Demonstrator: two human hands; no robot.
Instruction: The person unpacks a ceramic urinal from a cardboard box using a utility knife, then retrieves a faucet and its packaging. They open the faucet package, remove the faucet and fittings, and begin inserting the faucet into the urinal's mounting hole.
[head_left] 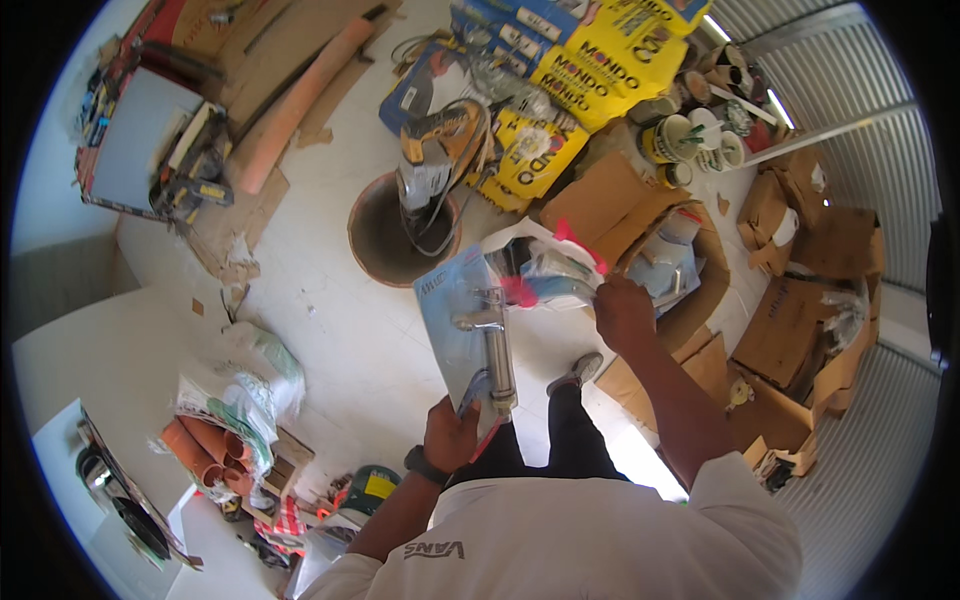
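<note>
My left hand (452, 435), a dark band on its wrist, is closed around the lower end of a chrome tap (497, 345) packed against a light blue card (450, 320). The pack stands tilted in front of my body. To its right, my right hand (626, 312) grips the edge of a white plastic bag (525, 235) with pinkish-red parts. Clear wrapping and dark items show inside the bag, but I cannot make out what they are. Just beyond my right hand, an open cardboard box (705, 300) holds more clear and bluish packs.
A round bin (400, 235) holds an orange-and-grey power tool (440, 150) with a cable. Yellow sacks (610, 65) lie behind it. Several cardboard boxes (780, 330) line the right wall. Orange pipes (200, 450) in plastic wrap lie at left; white buckets (705, 135) stand far right.
</note>
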